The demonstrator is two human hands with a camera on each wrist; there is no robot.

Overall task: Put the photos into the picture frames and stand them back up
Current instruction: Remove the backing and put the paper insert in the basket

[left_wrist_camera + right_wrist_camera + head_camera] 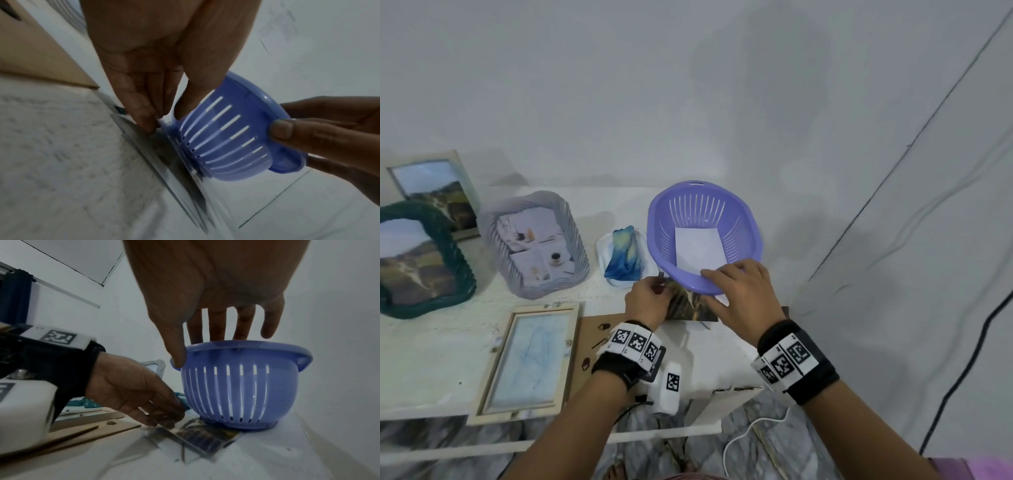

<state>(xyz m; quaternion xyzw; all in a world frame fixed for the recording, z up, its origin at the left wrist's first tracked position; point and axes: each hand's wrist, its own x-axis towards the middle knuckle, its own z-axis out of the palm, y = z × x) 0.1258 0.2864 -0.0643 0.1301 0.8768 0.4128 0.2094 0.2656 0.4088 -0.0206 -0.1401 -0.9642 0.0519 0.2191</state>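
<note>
A landscape photo (pixel 688 308) lies on the white table, partly under a purple slotted basket (pixel 700 205). My left hand (pixel 654 291) pinches the photo's left edge; the left wrist view shows its fingertips (pixel 150 126) on that edge beside the basket (pixel 226 142). My right hand (pixel 736 277) grips the basket's near rim, thumb outside and fingers inside, as the right wrist view shows (pixel 197 350). A white sheet (pixel 698 250) lies inside the basket. An empty wooden frame (pixel 530 359) lies flat at the front left, with its brown backing board (pixel 592 325) beside it.
Three filled frames stand at the back left: green (pixel 417 260), grey ribbed (pixel 534 240), beige (pixel 438 192). A blue-and-yellow object on a white tray (pixel 604 250) sits just left of the basket. The table's front edge and right corner lie close below my wrists.
</note>
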